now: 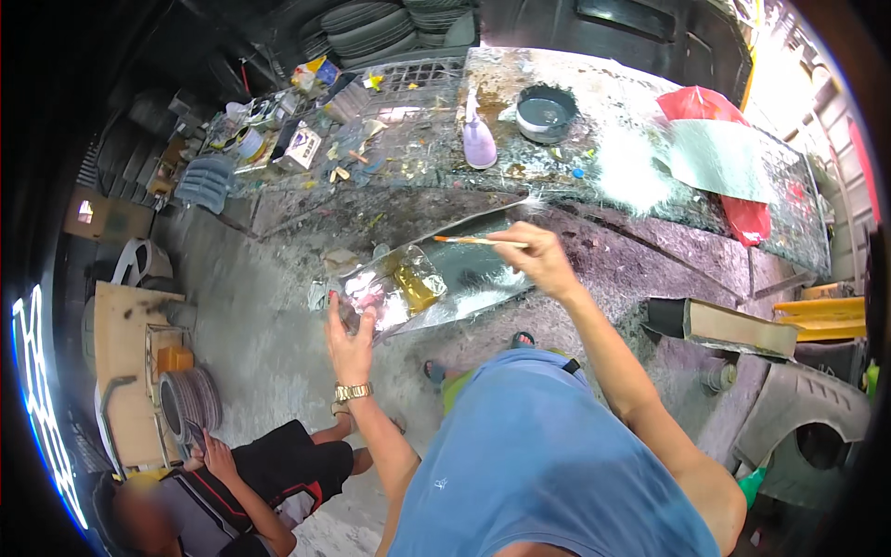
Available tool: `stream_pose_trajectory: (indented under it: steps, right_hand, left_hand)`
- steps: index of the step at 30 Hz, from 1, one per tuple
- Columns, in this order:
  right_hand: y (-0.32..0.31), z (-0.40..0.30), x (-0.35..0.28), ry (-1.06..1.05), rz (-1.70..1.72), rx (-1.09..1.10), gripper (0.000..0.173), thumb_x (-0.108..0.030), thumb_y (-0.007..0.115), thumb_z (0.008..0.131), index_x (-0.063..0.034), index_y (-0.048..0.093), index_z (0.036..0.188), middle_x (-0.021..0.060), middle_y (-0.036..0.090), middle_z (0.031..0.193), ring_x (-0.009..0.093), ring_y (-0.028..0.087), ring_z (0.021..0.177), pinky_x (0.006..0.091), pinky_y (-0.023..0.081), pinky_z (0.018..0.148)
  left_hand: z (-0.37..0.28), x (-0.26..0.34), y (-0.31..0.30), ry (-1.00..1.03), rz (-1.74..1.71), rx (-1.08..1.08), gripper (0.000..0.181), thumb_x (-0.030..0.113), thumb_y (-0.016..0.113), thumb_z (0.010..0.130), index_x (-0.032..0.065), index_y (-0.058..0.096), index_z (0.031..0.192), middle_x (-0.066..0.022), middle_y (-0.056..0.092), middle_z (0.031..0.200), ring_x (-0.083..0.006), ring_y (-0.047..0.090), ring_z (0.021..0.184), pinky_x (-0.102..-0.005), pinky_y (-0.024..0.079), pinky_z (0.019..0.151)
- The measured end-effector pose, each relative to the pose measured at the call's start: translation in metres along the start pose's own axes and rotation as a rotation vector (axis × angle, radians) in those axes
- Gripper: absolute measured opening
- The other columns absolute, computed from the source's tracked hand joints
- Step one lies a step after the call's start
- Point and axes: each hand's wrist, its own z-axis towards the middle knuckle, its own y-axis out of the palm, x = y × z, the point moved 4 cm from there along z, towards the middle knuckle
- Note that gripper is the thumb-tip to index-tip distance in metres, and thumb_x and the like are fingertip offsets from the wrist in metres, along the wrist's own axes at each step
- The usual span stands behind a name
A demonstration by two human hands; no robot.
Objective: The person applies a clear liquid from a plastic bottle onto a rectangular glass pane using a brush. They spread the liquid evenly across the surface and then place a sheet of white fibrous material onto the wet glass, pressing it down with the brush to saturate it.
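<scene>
My left hand point(353, 341) grips the near left end of a long, shiny metallic panel point(480, 292), thumb on top and fingers at its edge. A crinkled clear plastic piece with a gold-coloured patch point(415, 280) lies on that end. In my right hand point(534, 259), over the panel's right part, is a thin paintbrush point(473, 241) with an orange tip pointing left. Whether the tip touches the panel I cannot tell.
Ahead stands a stained workbench point(592, 76) with a purple spray bottle point(479, 143), a round basin point(545, 115) and red plastic point(703, 104). A seated person point(237, 480) holds a phone at lower left, near stacked tyres point(188, 397). A car fender point(800, 404) stands at right.
</scene>
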Motion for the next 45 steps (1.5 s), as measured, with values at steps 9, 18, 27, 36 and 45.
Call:
stream_pose_trajectory:
  steps: [9,18,27,36,45]
  right_hand:
    - [0.046,0.027,0.047,-0.303,-0.598,0.088,0.023,-0.011,0.067,0.087,-0.0063,0.069,0.109,0.0096,0.059,0.085,0.023,0.059,0.076,0.0335,0.048,0.068]
    - [-0.007,-0.007,0.0,-0.099,-0.489,0.238,0.02,-0.009,0.067,0.088,-0.004,0.071,0.106,0.0083,0.061,0.078,0.017,0.059,0.067,0.0293,0.047,0.062]
    - [0.096,0.026,0.052,-0.214,-0.606,0.135,0.018,-0.008,0.067,0.088,-0.0034,0.07,0.105,0.0082,0.058,0.079,0.018,0.057,0.07,0.0311,0.046,0.062]
    - [0.128,0.001,0.019,-0.15,-0.618,0.043,0.021,-0.007,0.065,0.088,-0.006,0.069,0.109,0.0075,0.058,0.086,0.02,0.06,0.074,0.0328,0.048,0.064]
    - [0.154,0.027,0.051,-0.264,-0.998,0.061,0.018,-0.012,0.062,0.087,-0.01,0.065,0.105,0.0107,0.054,0.087,0.031,0.06,0.079,0.0424,0.05,0.068]
  left_hand:
    - [-0.012,-0.028,-0.027,-0.032,-0.051,0.1,0.077,0.04,0.073,0.081,0.0053,0.042,0.143,-0.0235,0.053,0.127,-0.0336,0.057,0.114,-0.0422,0.044,0.096]
    - [-0.012,-0.038,-0.049,-0.01,-0.061,0.084,0.077,0.039,0.073,0.082,0.0038,0.042,0.143,-0.0234,0.051,0.129,-0.0332,0.056,0.115,-0.0413,0.044,0.096]
    - [0.023,-0.057,-0.079,0.031,-0.04,0.053,0.078,0.039,0.073,0.081,0.0025,0.041,0.142,-0.0218,0.055,0.122,-0.0335,0.055,0.11,-0.0415,0.043,0.095]
    - [0.033,-0.096,-0.107,-0.012,-0.124,0.039,0.077,0.04,0.073,0.082,0.003,0.042,0.142,-0.0219,0.051,0.128,-0.0322,0.054,0.115,-0.0401,0.042,0.098]
    - [0.037,-0.118,-0.118,-0.002,-0.131,0.066,0.074,0.039,0.071,0.084,0.0017,0.043,0.142,-0.0192,0.052,0.134,-0.0274,0.051,0.12,-0.038,0.039,0.102]
